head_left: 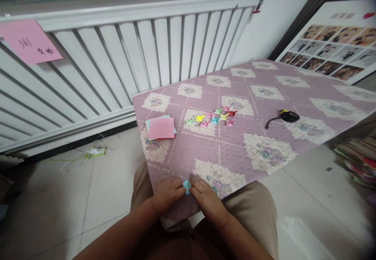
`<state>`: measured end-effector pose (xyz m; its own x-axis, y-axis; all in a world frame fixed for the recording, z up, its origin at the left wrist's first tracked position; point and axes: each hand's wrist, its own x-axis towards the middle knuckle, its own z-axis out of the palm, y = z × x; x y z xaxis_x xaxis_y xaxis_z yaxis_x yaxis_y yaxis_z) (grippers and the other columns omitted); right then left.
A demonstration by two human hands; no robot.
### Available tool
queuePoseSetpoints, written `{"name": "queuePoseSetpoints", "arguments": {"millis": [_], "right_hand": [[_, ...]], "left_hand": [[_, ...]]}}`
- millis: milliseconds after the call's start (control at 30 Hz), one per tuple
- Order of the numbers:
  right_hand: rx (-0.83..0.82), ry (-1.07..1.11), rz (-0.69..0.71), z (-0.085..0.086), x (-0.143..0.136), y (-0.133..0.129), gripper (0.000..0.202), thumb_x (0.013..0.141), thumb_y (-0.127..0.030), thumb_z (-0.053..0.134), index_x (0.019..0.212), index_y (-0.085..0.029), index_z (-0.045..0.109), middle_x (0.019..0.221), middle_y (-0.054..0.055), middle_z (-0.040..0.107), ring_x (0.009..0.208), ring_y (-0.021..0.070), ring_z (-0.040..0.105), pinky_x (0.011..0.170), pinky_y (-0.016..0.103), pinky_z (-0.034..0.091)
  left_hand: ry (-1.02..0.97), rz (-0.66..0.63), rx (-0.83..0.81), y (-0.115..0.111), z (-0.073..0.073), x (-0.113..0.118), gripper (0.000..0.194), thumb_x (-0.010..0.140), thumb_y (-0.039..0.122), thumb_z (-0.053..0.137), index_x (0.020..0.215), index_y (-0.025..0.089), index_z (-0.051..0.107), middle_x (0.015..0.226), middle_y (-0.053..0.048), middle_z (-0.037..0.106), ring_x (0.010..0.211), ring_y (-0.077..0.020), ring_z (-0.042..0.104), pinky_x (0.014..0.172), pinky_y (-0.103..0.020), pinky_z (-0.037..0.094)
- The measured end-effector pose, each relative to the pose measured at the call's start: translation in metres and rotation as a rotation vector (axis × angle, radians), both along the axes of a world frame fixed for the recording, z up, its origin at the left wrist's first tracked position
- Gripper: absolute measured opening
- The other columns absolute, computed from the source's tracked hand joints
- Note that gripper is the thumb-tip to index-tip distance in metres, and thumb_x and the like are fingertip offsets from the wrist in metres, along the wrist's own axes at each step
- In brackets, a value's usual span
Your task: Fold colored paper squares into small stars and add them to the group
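Observation:
A small folded light blue paper (187, 186) lies at the near end of the table, between my two hands. My left hand (169, 193) has its closed fingers on the paper's left side. On its right side, my right hand (205, 196) grips it with fingers pressed together. Farther up the table, several small folded paper pieces (215, 120) in pink, green, yellow, blue and red sit in a cluster. A stack of coloured paper sheets with a pink one on top (161, 127) rests near the left edge.
A black object with a strap (289, 116) lies on the right of the flowered tablecloth (232, 150). A white radiator (164, 48) runs behind the table. A photo board (331, 48) leans at the back right. A power strip (96, 152) is on the floor.

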<state>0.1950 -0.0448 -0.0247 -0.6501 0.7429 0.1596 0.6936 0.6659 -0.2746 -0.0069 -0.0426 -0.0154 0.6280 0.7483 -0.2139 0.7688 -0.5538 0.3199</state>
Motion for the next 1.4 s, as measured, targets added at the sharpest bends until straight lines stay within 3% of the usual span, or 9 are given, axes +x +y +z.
{"name": "queuePoseSetpoints", "arguments": {"millis": [200,467,633,900,1133,1267,1400], "right_hand": [[0.038,0.033,-0.049,-0.008,0.001,-0.012,0.021,0.086,-0.012,0.056,0.103,-0.020,0.065,0.096,0.006,0.066,0.093,0.0206,0.057,0.086,0.034,0.047],[-0.002,0.072,-0.169,-0.009,0.005,-0.037,0.039,0.086,-0.008,0.050,0.122,-0.021,0.056,0.120,0.007,0.062,0.115,0.0258,0.050,0.102,0.045,0.033],[-0.042,0.037,-0.245,-0.006,-0.004,-0.046,0.044,0.085,-0.007,0.048,0.126,-0.024,0.052,0.124,0.008,0.060,0.118,0.0269,0.049,0.102,0.049,0.029],[-0.059,-0.015,-0.315,-0.004,-0.014,-0.054,0.048,0.083,-0.028,0.060,0.130,-0.024,0.049,0.128,0.010,0.058,0.120,0.0316,0.046,0.100,0.056,0.025],[0.027,-0.027,-0.413,-0.016,-0.019,-0.059,0.049,0.084,-0.051,0.055,0.127,-0.027,0.053,0.126,0.006,0.060,0.118,0.0294,0.047,0.105,0.055,0.014],[0.074,-0.004,-0.398,-0.014,-0.017,-0.058,0.042,0.088,-0.043,0.051,0.127,-0.027,0.053,0.125,0.005,0.061,0.117,0.0272,0.049,0.105,0.052,0.013],[0.005,0.064,-0.385,-0.003,-0.011,-0.047,0.030,0.090,-0.030,0.048,0.118,-0.030,0.057,0.120,0.002,0.064,0.113,0.0241,0.052,0.100,0.046,0.022]], "left_hand": [[0.014,-0.042,0.053,-0.004,0.006,0.001,0.028,0.098,0.022,0.033,0.103,0.024,0.060,0.098,-0.005,0.060,0.087,-0.0204,0.053,0.075,-0.032,0.042],[0.027,-0.109,0.131,-0.015,0.014,-0.003,0.033,0.098,0.023,0.036,0.129,0.023,0.046,0.114,-0.008,0.057,0.097,-0.0230,0.052,0.084,-0.036,0.043],[0.093,-0.068,0.140,-0.024,0.014,0.001,0.039,0.097,0.026,0.039,0.136,0.022,0.039,0.121,-0.010,0.053,0.101,-0.0261,0.051,0.086,-0.040,0.041],[0.072,0.025,0.179,-0.036,0.007,0.003,0.041,0.098,0.033,0.034,0.138,0.023,0.039,0.133,-0.009,0.049,0.115,-0.0269,0.046,0.096,-0.043,0.033],[0.045,0.110,0.301,-0.043,-0.008,0.003,0.043,0.096,0.042,0.038,0.136,0.024,0.044,0.129,-0.008,0.054,0.111,-0.0249,0.048,0.093,-0.041,0.034],[0.028,0.110,0.326,-0.042,-0.011,0.004,0.039,0.096,0.037,0.040,0.133,0.026,0.046,0.129,-0.006,0.055,0.108,-0.0236,0.050,0.089,-0.041,0.035],[0.030,0.127,0.344,-0.042,-0.007,0.007,0.037,0.097,0.036,0.040,0.133,0.027,0.046,0.128,-0.005,0.056,0.108,-0.0244,0.050,0.089,-0.043,0.035]]}}
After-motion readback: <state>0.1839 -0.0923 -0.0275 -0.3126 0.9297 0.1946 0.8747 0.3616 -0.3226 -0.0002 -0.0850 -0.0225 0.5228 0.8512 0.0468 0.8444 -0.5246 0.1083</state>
